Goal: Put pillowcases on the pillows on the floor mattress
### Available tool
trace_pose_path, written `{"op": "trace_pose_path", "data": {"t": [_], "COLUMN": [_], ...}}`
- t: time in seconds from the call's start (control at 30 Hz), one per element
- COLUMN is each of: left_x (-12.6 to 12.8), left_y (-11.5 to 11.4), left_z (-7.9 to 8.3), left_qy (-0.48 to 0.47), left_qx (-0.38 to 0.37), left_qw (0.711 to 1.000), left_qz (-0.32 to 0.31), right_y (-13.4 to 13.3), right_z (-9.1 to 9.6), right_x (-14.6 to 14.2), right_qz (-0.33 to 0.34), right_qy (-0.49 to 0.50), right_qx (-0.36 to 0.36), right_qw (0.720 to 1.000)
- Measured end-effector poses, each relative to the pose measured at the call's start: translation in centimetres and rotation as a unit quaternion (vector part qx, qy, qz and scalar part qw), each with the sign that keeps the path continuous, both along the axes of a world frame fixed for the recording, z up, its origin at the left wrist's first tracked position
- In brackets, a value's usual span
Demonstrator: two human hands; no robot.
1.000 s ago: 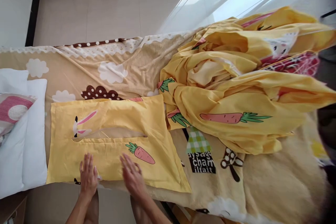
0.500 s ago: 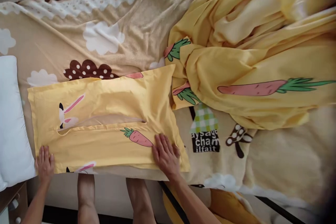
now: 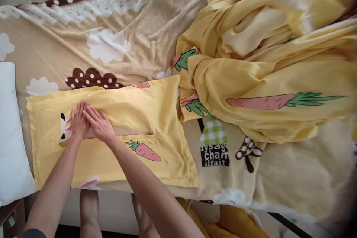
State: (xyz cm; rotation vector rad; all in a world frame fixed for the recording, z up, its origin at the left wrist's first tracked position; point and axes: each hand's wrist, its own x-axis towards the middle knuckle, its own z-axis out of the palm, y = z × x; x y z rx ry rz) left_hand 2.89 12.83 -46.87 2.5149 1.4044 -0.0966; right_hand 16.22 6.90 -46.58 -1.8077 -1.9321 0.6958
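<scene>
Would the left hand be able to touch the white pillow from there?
Probably yes: the left hand rests on the yellow pillowcase, and only flat-lying cloth seems to separate it from the white pillow. Nothing stands between them.

Smooth, faintly glossy cloth pillowcase [image 3: 150, 109], matt fleecy blanket [image 3: 69, 48]

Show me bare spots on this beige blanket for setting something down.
Bare beige blanket: beyond the yellow pillowcase, left of the bunched yellow cloth; also the lower-right stretch below that cloth. Crowded: upper right, under the cloth, and the pillowcase, under the left hand and right hand.
</scene>
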Motion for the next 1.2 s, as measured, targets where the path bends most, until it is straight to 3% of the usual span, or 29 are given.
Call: {"op": "trace_pose_path", "data": {"t": [0.1, 0.2, 0.33, 0.43, 0.57, 0.77, 0.9, 1.0, 1.07, 1.13, 1.2], "left_x": [-2.0, -5.7, -8.3, -8.4, -8.5, -9.2, -9.5, -9.6, -9.7, -9.8, -9.9], "left_y": [4.6, 7.7, 9.5, 9.6, 9.5, 9.3, 9.1, 9.0, 8.9, 8.8, 8.7], "left_z": [0.1, 1.0, 1.0, 0.1, -1.0, -1.5, -1.9, -2.2, -2.4, -2.5, -2.6], "left_qy": [0.023, 0.03, 0.011, -0.008, -0.016, -0.011, -0.016, -0.017, -0.018, -0.02, -0.021], "left_qx": [0.023, 0.053, 0.086, 0.105, 0.104, 0.09, 0.087, 0.084, 0.084, 0.093, 0.105], "left_qw": [0.997, 0.991, 0.984, 0.979, 0.98, 0.982, 0.982, 0.982, 0.982, 0.982, 0.982], "left_qz": [0.068, 0.116, 0.158, 0.176, 0.17, 0.168, 0.168, 0.166, 0.167, 0.163, 0.154], "right_y": [1.6, -0.6, -4.5, -5.2, -2.1, 3.2, 4.1, 4.1, 4.3, 4.8, 5.3], "right_z": [-1.7, -3.1, -4.0, -4.1, -3.8, -2.6, -1.2, -1.2, -1.8, -2.2, -2.0], "right_x": [4.9, 13.0, 22.5, 25.6, 25.2, 24.8, 27.8, 29.1, 28.2, 25.0, 19.1], "right_qz": [-0.012, -0.049, -0.194, -0.241, -0.277, -0.033, 0.019, -0.018, -0.097, -0.235, -0.347], "right_qy": [-0.012, -0.055, -0.129, -0.151, -0.202, -0.153, -0.174, -0.213, -0.242, -0.266, -0.247], "right_qx": [-0.031, -0.038, -0.046, -0.021, 0.028, -0.087, -0.083, -0.058, -0.044, -0.011, 0.042], "right_qw": [0.999, 0.997, 0.971, 0.958, 0.939, 0.984, 0.981, 0.975, 0.964, 0.935, 0.904]}}
